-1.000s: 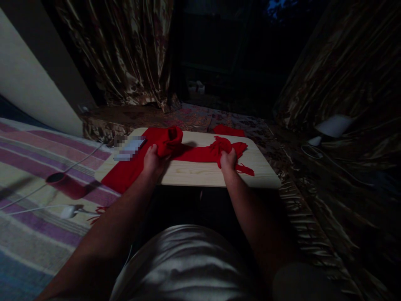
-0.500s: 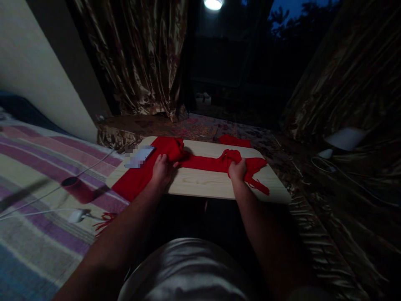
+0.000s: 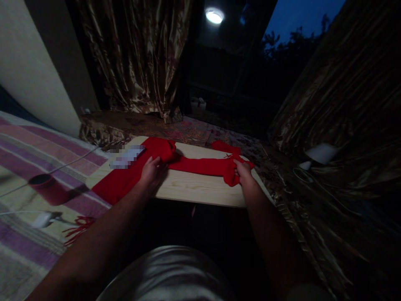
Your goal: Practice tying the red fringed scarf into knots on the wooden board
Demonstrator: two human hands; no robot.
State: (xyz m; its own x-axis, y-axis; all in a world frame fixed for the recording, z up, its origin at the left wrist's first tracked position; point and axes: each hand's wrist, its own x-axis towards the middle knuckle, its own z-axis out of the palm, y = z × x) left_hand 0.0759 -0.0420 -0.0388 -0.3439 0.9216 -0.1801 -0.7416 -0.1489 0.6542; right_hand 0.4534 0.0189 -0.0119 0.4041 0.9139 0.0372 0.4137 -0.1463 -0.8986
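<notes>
A red scarf (image 3: 200,166) with fringed ends lies across a small pale wooden table (image 3: 197,190). Its wide left part hangs over the table's left edge, and a narrower band runs to the right. My left hand (image 3: 152,170) is closed on the bunched fold at the left, its fingertips partly hidden by the cloth. At the table's right side, my right hand (image 3: 243,169) grips the gathered end of the band. A flat pale object like a phone (image 3: 128,157), partly blurred out, rests at the table's left, against the scarf.
On the striped bedcover (image 3: 19,175) at left are a red cup-like cylinder (image 3: 50,190) and a white charger (image 3: 43,219) with cables. A small white lamp (image 3: 321,154) stands at right. Patterned curtains (image 3: 140,54) frame the dark window behind.
My right hand has moved toward the table's right edge, drawing the scarf's band longer. The gathered end has turned over in its grip. My left hand stays at the fold; the view has shifted slightly.
</notes>
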